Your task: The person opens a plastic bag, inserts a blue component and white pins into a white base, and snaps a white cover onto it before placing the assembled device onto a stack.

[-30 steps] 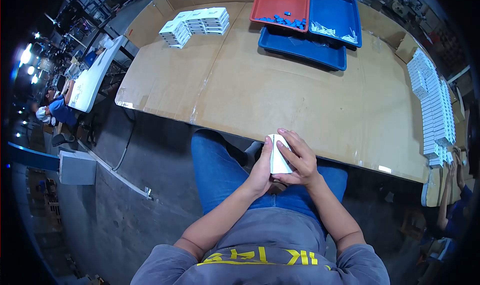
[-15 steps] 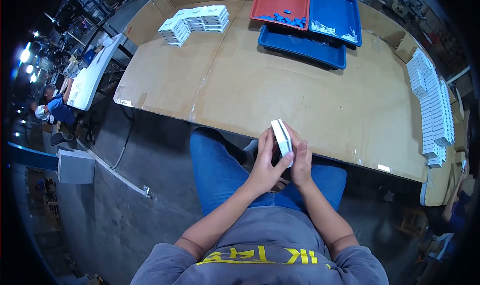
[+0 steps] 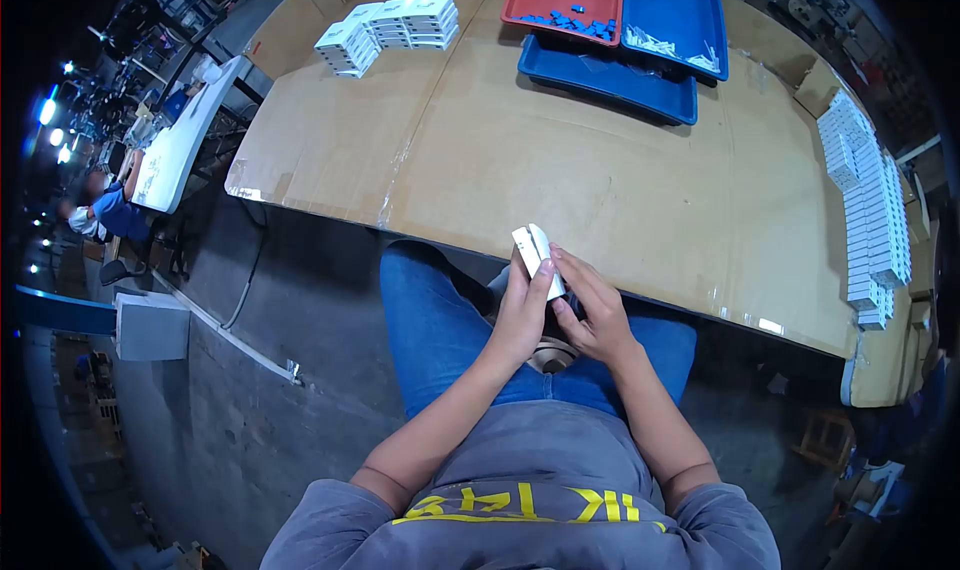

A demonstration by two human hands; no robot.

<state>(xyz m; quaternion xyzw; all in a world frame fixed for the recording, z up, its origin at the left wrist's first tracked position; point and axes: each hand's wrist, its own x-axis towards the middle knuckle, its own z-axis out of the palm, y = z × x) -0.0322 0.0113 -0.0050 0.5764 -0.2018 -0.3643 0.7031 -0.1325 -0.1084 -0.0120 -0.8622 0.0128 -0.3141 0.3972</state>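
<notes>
A small white box-like piece (image 3: 538,260) is held between both hands over my lap, just off the table's front edge. It shows a dark gap between two white parts at its upper end. My left hand (image 3: 527,300) is closed round its left side, with the thumb on its face. On the right side, my right hand (image 3: 593,305) touches the piece with its fingertips, fingers bent. The lower end of the piece is partly hidden by the fingers.
On the cardboard-covered table (image 3: 560,170) are stacked white boxes (image 3: 390,25) at the back left, a red tray (image 3: 565,0) with blue pieces, a blue tray (image 3: 675,15) with white pieces, another blue tray (image 3: 610,78), and white stacks (image 3: 865,210) at right. A person (image 3: 120,210) sits far left.
The white piece has moved left and tilted, and the gap at its upper end looks wider. Both hands have shifted left with it. The view has moved slightly.
</notes>
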